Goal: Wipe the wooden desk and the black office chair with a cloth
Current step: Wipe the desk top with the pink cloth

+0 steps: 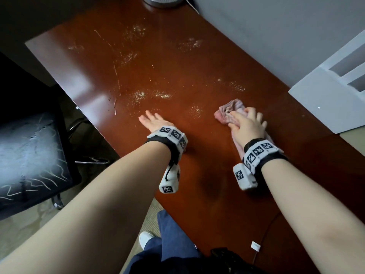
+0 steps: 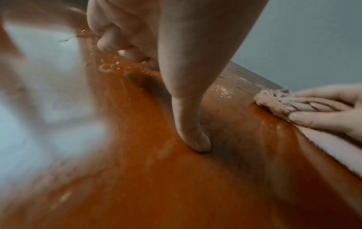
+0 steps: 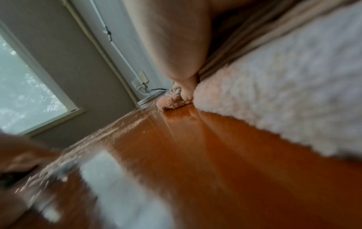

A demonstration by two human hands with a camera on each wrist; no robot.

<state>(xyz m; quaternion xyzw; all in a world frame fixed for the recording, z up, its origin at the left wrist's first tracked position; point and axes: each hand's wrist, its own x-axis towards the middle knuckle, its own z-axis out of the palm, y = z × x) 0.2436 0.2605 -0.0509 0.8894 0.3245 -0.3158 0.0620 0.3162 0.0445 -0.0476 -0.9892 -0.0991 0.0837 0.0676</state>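
Note:
The reddish-brown wooden desk (image 1: pixel 177 66) carries several patches of pale crumbs and dust (image 1: pixel 150 94). My right hand (image 1: pixel 246 123) presses a bunched pink cloth (image 1: pixel 229 109) flat onto the desk's right side, with the fingers lying across it. The left wrist view shows those fingers (image 2: pixel 323 108) laid straight over the cloth (image 2: pixel 274 99). My left hand (image 1: pixel 153 120) rests palm down on the desk, fingers spread, a little left of the cloth; its thumb (image 2: pixel 188 124) touches the wood. The black office chair (image 1: pixel 29 155), its seat streaked with white marks, stands left of the desk.
A white shelf unit (image 1: pixel 325 95) stands on the desk's right end against the grey wall. A grey round base (image 1: pixel 162 1) sits at the far end. A black object (image 1: pixel 221 256) and a white tag (image 1: pixel 255 245) lie near me. A window (image 3: pixel 25 93) is beyond.

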